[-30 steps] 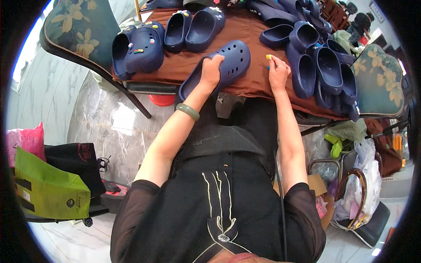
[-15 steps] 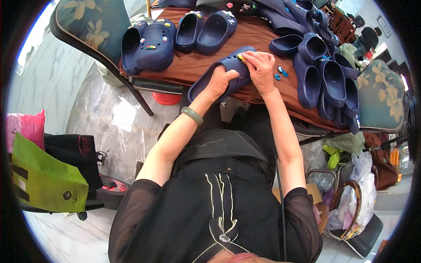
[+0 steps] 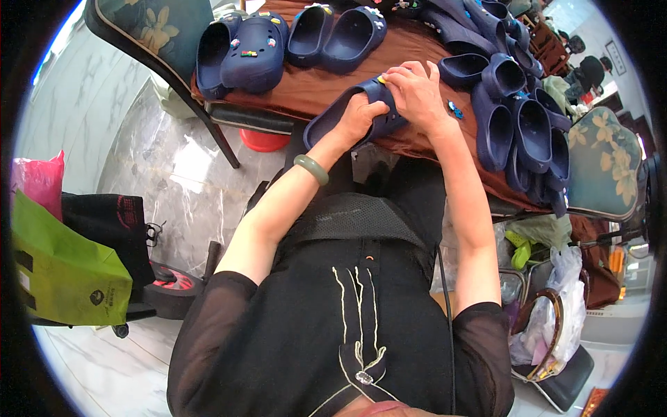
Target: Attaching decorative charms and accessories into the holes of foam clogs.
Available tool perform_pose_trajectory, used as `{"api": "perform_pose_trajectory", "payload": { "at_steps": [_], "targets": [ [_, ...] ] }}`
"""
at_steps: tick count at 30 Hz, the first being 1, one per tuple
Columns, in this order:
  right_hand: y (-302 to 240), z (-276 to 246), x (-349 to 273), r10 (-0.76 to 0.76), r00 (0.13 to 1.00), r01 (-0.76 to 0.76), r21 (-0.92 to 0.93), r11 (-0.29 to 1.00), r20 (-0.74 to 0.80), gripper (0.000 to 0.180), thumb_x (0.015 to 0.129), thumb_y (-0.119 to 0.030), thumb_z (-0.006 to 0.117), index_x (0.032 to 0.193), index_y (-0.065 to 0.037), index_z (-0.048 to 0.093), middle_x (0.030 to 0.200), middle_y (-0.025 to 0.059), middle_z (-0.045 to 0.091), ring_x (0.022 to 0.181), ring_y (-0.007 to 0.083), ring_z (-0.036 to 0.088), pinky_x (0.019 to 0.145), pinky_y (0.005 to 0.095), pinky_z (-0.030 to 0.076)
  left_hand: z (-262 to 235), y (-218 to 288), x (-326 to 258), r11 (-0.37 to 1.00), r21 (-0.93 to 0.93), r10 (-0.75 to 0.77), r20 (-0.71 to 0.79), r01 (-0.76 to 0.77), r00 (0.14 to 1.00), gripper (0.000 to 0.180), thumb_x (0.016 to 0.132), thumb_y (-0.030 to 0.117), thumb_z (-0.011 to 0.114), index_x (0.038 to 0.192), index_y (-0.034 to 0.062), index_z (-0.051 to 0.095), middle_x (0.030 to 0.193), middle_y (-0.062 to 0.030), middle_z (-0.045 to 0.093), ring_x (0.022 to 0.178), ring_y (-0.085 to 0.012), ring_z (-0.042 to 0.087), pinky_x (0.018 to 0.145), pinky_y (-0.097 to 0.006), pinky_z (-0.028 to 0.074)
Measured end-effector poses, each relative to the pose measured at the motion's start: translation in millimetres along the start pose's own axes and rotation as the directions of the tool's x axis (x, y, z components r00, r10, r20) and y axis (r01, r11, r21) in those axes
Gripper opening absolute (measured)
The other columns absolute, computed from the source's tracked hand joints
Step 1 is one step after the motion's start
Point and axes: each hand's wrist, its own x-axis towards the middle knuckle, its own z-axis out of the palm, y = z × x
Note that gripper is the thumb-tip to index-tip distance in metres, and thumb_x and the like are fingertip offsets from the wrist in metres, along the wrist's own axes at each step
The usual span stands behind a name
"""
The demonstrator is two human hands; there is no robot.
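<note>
A navy foam clog (image 3: 323, 126) is held tilted at the near edge of the brown cloth. Reaching into its opening, my left hand (image 3: 358, 118) grips the upper with the thumb outside; a green bangle (image 3: 311, 169) is on that wrist. My right hand (image 3: 422, 101) is closed over the clog's toe, fingertips beside a small yellow charm (image 3: 381, 80) set in the upper. Its palm hides part of the toe, and whether a loose piece is in the fingers is hidden. Close to the right wrist, small blue charms (image 3: 455, 109) lie on the cloth.
Charm-decorated clogs (image 3: 253, 55) stand at the far left of the brown-covered table (image 3: 410, 42). More navy clogs (image 3: 533, 128) are heaped at the right. Flowered chairs (image 3: 156, 31) flank the table. Bags (image 3: 76, 264) sit low left; a plastic bag (image 3: 556, 313) is low right.
The whole view has shifted slightly. My right hand has turned flatter and moved a little right over the toe, covering cloth where a blue charm showed. My left hand keeps its grip.
</note>
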Motion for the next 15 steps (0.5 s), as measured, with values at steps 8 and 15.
{"api": "perform_pose_trajectory", "payload": {
  "at_steps": [8, 15],
  "targets": [
    [-20.6, 12.4, -19.3, 0.086, 0.989, -0.091, -0.035, 0.995, -0.118, 0.022, 0.083, -0.02, 0.056, 0.102, -0.012, 0.064, 0.099, -0.0006, 0.061, 0.101, 0.0184, 0.052, 0.097, 0.0566, 0.026, -2.2, -2.4, -2.3, 0.941, 0.312, 0.126, 0.031, -0.129, 0.992, 0.021, 0.08, 0.013, 0.051, 0.093, -0.0017, 0.059, 0.085, -0.0012, 0.062, 0.081, -0.012, 0.056, 0.076, -0.029, 0.045],
    [-15.0, 29.8, -14.3, 0.166, 0.971, -0.165, 0.016, 0.986, -0.171, 0.02, 0.084, -0.021, 0.055, 0.098, -0.012, 0.066, 0.095, 0.0005, 0.062, 0.097, 0.018, 0.055, 0.096, 0.057, 0.028, -3.3, 1.7, 6.2, 0.963, 0.252, 0.103, -0.007, -0.098, 0.995, 0.023, 0.079, 0.017, 0.053, 0.088, -0.0034, 0.058, 0.076, -0.0099, 0.061, 0.075, -0.0149, 0.057, 0.069, -0.032, 0.045]
  ]
}}
